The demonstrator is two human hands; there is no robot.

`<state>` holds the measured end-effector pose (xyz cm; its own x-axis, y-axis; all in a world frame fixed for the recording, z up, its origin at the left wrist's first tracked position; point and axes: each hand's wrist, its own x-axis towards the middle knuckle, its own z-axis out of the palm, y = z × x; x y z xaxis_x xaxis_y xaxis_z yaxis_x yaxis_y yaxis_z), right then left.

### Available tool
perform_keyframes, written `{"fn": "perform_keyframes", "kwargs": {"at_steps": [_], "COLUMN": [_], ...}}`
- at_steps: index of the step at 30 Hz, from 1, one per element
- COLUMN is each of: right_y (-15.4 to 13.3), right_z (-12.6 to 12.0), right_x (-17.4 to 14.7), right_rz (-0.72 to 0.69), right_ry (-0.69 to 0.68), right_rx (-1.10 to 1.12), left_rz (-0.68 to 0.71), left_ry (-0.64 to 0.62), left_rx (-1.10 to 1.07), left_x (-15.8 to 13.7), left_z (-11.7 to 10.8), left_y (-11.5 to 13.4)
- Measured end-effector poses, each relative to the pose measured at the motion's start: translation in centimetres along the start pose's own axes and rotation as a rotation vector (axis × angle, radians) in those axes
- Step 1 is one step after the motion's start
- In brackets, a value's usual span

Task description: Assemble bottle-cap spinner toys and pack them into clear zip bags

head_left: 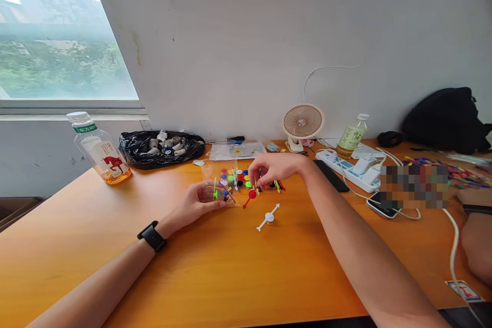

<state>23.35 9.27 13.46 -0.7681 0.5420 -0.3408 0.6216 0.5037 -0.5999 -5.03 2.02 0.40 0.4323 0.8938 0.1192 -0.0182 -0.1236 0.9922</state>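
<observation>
On the left, my left hand curls around a clear plastic tray holding a green arrow spinner and a blue arrow spinner. My right hand reaches in from the right, fingertips pinched at a green arrow spinner, partly hidden by the fingers. Just below those fingertips is a red arrow spinner. Nearer to me, a white arrow spinner stands on the table. Behind the hands sit several round coloured pieces, partly covered by my right hand.
A black bag of rubbish and a large bottle stand at left. Behind are a clear plastic bag and a small fan. A power strip, cables, a phone and a drink bottle occupy the right.
</observation>
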Motion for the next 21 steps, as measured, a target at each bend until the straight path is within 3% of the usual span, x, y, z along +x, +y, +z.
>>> {"fn": "perform_keyframes", "kwargs": {"at_steps": [5, 12, 15, 18, 21], "right_y": [-1.6, -3.3, -3.4, -3.5, -4.0], "right_z": [-0.8, -0.9, -0.8, -0.7, -0.5], "right_x": [-2.2, -3.3, -3.4, -3.3, -2.8], "right_rz": [-0.180, -0.267, -0.328, -0.384, -0.414], "right_ry": [0.217, 0.461, 0.503, 0.557, 0.729], "right_rx": [0.148, 0.318, 0.396, 0.410, 0.353], "left_rz": [-0.008, 0.053, 0.073, 0.094, 0.118], "left_ry": [0.006, 0.035, 0.038, 0.048, 0.053], "left_rx": [0.031, 0.109, 0.168, 0.236, 0.300], "left_x": [-0.1, -0.1, -0.1, -0.2, -0.2], "left_z": [-0.1, 0.0, 0.1, 0.2, 0.2], "left_y": [0.0, -0.2, 0.0, 0.2, 0.2]}}
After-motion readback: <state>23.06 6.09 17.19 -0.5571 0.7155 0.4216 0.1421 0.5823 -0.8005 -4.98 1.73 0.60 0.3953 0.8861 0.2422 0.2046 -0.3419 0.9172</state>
